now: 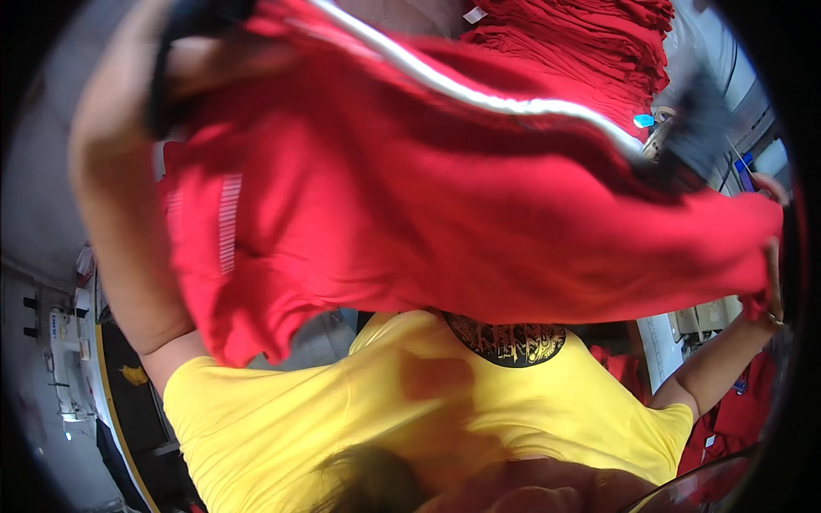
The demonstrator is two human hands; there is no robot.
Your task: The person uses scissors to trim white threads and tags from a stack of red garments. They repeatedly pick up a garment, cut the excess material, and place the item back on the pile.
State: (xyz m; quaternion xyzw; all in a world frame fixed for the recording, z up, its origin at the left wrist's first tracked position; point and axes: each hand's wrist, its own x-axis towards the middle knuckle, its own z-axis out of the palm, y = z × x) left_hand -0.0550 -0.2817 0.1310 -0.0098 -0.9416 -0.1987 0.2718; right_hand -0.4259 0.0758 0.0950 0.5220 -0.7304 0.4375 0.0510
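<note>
Right hand (774, 272) grips a red garment (428, 214), partly blocking the cloth stack (581, 43).

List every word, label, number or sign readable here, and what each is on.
Red garment: pale bars, no words visible.
White sewing machine: small blue lettering, which I won't copy.
Yellow shirt: gold print on black, partly covered; unreadable.
White tags by red cloth, top and lower right: too small.

The left hand (235, 67) is smeared by blur, its fingers not to be made out. The right hand (773, 190) is mostly covered by the red garment (410, 214) (itself blurred). The red stack (581, 43) is cut off by the top edge.
</note>
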